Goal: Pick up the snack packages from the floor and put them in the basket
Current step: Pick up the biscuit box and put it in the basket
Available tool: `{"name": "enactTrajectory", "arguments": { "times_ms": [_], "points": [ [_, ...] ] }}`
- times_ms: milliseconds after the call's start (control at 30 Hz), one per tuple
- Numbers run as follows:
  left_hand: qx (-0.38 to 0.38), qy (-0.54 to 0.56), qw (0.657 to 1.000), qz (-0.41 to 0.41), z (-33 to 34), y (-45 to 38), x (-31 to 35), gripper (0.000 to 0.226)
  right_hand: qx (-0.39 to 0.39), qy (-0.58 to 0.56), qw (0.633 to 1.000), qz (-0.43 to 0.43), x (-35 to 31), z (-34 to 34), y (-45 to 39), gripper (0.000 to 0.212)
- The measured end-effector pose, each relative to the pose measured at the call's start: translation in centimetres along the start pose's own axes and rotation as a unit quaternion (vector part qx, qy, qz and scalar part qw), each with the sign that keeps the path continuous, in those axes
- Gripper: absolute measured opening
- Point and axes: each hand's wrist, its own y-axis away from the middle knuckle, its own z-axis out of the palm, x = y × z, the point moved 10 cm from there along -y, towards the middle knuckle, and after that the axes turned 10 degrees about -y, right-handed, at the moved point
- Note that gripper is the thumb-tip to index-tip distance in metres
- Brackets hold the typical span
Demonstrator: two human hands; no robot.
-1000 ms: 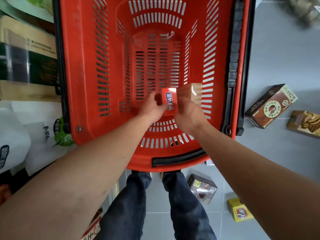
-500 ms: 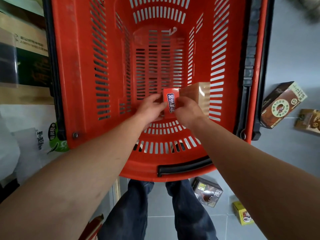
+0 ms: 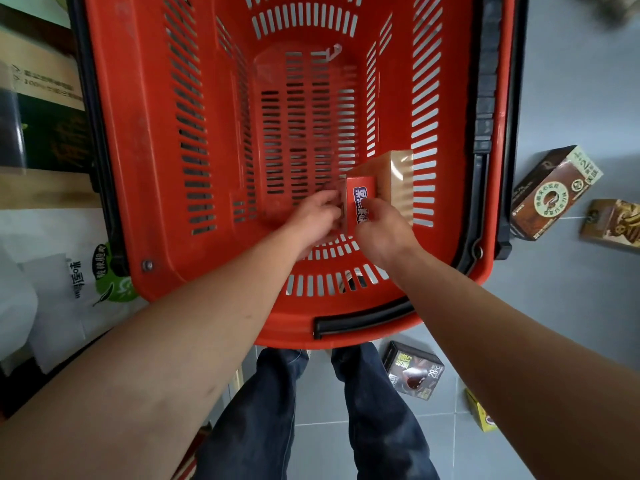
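A red plastic basket (image 3: 152,140) with slotted walls fills the upper view. Deep inside it, near the right wall, a small red snack box (image 3: 360,188) stands against a tan box (image 3: 398,178). My left hand (image 3: 313,216) touches the red box's left side and my right hand (image 3: 384,233) grips it from the front. On the grey floor lie a brown box (image 3: 554,192), a second brown package (image 3: 613,223), a black chocolate box (image 3: 414,370) and a yellow box (image 3: 479,414), partly hidden by my right arm.
Shelves with green and white packaged goods (image 3: 45,140) stand at the left, close to the basket. Black handles (image 3: 485,81) fold along the basket's rim. My legs in dark jeans (image 3: 311,420) stand just below the basket.
Both hands have sunk a little lower in the basket with the red box, bringing it against the tan box. The view has tilted slightly down.
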Motion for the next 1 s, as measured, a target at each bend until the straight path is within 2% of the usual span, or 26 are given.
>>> {"name": "enactTrajectory", "arguments": {
  "times_ms": [233,333,433,800,1000],
  "points": [
    [0.03,-0.024,0.999,0.004,-0.6,2.4,1.7,0.038,0.048,0.015,0.998,-0.047,-1.9,-3.8,2.4,0.037],
    [0.041,-0.026,0.999,0.008,-0.5,3.1,2.2,0.037,0.058,0.042,0.996,-0.054,-2.2,-4.8,3.1,0.042],
    [0.055,-0.04,0.998,0.002,-0.4,3.8,2.3,0.039,0.054,0.077,0.994,-0.063,-2.3,-4.9,3.6,0.046],
    [0.087,-0.067,0.994,-0.002,-0.7,6.8,3.3,0.046,0.031,0.123,0.985,-0.119,-3.6,-5.0,4.7,0.045],
    [0.138,-0.094,0.983,0.074,-1.4,11.3,5.5,0.039,0.038,0.166,0.971,-0.168,-3.9,-5.4,7.7,0.044]
  ]
}}
